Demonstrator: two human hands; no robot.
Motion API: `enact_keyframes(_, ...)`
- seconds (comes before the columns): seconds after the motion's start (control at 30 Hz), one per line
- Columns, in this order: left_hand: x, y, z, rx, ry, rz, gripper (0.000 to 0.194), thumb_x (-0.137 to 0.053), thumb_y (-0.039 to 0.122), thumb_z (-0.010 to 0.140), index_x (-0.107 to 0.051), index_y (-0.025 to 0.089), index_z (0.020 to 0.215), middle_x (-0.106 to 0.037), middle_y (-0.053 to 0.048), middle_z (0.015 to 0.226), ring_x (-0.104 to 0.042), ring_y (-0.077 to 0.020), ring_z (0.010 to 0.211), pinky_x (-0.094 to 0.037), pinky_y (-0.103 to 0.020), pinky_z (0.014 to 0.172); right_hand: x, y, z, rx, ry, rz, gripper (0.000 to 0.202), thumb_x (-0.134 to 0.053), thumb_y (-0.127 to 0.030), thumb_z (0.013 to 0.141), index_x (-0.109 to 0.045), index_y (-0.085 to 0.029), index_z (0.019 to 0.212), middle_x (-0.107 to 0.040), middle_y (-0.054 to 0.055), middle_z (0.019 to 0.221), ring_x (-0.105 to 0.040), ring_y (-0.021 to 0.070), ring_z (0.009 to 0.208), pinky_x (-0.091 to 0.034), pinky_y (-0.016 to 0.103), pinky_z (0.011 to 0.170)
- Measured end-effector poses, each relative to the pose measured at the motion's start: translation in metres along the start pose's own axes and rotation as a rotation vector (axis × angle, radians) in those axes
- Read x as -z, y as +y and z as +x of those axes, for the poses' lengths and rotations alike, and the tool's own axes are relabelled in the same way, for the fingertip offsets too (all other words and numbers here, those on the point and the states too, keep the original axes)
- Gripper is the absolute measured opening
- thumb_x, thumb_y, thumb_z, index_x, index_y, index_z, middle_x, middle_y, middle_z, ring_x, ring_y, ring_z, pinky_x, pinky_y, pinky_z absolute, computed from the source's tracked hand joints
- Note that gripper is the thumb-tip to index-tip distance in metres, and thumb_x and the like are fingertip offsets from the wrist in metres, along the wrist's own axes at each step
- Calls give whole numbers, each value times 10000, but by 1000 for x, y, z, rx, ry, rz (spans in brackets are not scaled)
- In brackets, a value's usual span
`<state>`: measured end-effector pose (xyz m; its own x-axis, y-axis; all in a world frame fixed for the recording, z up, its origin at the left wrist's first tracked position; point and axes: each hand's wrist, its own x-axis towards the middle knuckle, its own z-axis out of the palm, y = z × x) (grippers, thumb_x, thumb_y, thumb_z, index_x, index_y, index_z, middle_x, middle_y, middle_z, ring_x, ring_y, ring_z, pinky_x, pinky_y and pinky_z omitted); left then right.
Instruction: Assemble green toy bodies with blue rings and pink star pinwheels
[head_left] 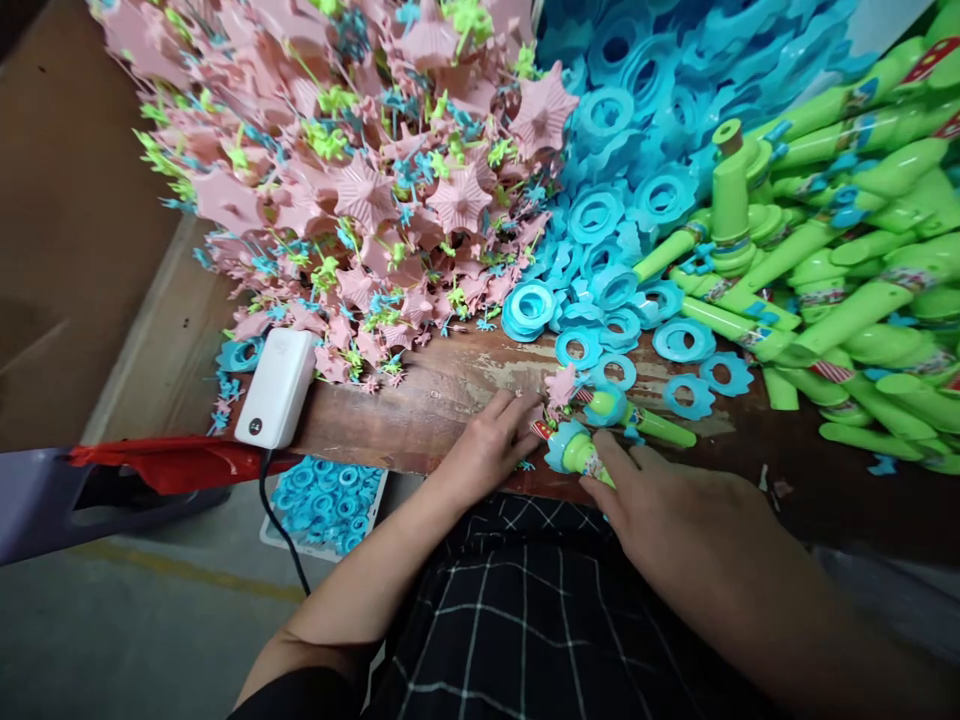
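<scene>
My right hand [664, 500] is wrapped round a green plastic toy tube [581, 452] with a printed band. A scalloped blue ring [561, 446] sits around the tube, and a red spotted tip [541, 431] points towards my left hand [487, 440]. The left fingers are curled together at that tip, on a pink plastic piece [529, 414] that they partly hide. Just beyond my hands, a second green toy tube [660, 427] lies on the wooden table with a blue ring around it. A pink star-shaped piece [561, 387] is at its left end.
Pink star-shaped pieces [367, 190] with green and blue bits are heaped at the back left. Loose blue rings [596, 215] lie in the middle, green toy tubes [862, 280] at right. A white power bank [276, 388] trails a cable. Below stands a ring-filled white bin [379, 500].
</scene>
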<state>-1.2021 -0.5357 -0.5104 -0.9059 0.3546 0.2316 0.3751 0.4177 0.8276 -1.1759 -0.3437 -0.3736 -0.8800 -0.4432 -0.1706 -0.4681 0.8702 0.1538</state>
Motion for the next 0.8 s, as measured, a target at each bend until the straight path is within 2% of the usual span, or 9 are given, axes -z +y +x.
enact_keyframes(0.1, 0, -2, 0, 17, -18, -5, 419, -606, 154, 960, -516, 226, 1363, -568, -42, 1057, -634, -166, 931, -587, -323, 828, 18, -9, 17, 17, -97, -58, 120, -570, -173, 928, -684, -157, 961, -610, 47, 637, -624, 210, 508, -329, 289, 453)
enact_keyframes(0.17, 1, -3, 1, 21, -13, 2, 431, -611, 139, 941, -525, 226, 1354, -565, -40, 1049, -623, -161, 907, -583, -320, 820, 14, -12, 17, 14, -76, -64, 143, -547, -168, 933, -686, -157, 965, -616, 62, 648, -611, 200, 510, -296, 294, 456)
enact_keyframes(0.3, 5, 0, -1, 29, 16, 11, 463, -639, 211, 948, -532, 255, 1397, -571, -48, 1054, -616, -179, 922, -577, -355, 848, -27, -1, -4, -2, 185, 57, 243, -520, -284, 999, -674, -161, 1142, -690, 85, 779, -624, 193, 587, -350, 321, 492)
enact_keyframes(0.37, 9, 5, -2, 23, 2, -32, 609, -694, 339, 939, -458, 309, 1499, -588, -68, 1130, -622, -212, 983, -575, -412, 894, -51, 11, -19, -16, 321, 135, 312, -538, -307, 1012, -629, -154, 1268, -724, 85, 904, -662, 206, 701, -437, 332, 577)
enact_keyframes(0.43, 11, 11, -3, 8, 22, -135, 822, -751, 501, 875, -350, 358, 1577, -579, -99, 1278, -611, -270, 1128, -546, -493, 988, -70, 25, -29, -36, 429, 172, 332, -575, -275, 997, -614, -153, 1303, -720, 87, 967, -667, 235, 828, -501, 353, 706)
enact_keyframes(0.5, 10, 15, -1, 27, 102, -247, 888, -719, 619, 855, -305, 370, 1600, -497, -122, 1463, -519, -324, 1332, -452, -559, 1121, -83, 36, -34, -56, 502, 199, 308, -597, -214, 967, -637, -173, 1270, -691, 109, 1062, -640, 282, 986, -523, 410, 860)
enact_keyframes(0.63, -4, 17, 9, 167, 122, -437, 658, -447, 647, 999, -352, 357, 1581, -366, -107, 1644, -370, -302, 1508, -304, -569, 1240, -104, 46, -25, -38, 465, 372, 565, -574, -138, 915, -483, -185, 1470, -536, 155, 1424, -499, 333, 1301, -469, 504, 1072)
enact_keyframes(0.73, -15, 19, 18, 240, 82, -616, 623, -354, 650, 1027, -436, 301, 1537, -492, -125, 1566, -473, -278, 1446, -361, -537, 1213, -116, 45, -12, -43, 409, 420, 820, -550, -113, 879, -220, -164, 1628, -543, 156, 1427, -497, 330, 1262, -471, 522, 1073)
enact_keyframes(0.8, -18, 22, 24, 250, 100, -746, 650, -325, 662, 1027, -492, 237, 1490, -620, -152, 1409, -601, -267, 1302, -463, -501, 1127, -119, 44, -5, -54, 442, 421, 824, -543, -146, 890, -204, -169, 1641, -600, 150, 1329, -520, 332, 1179, -480, 540, 1050)
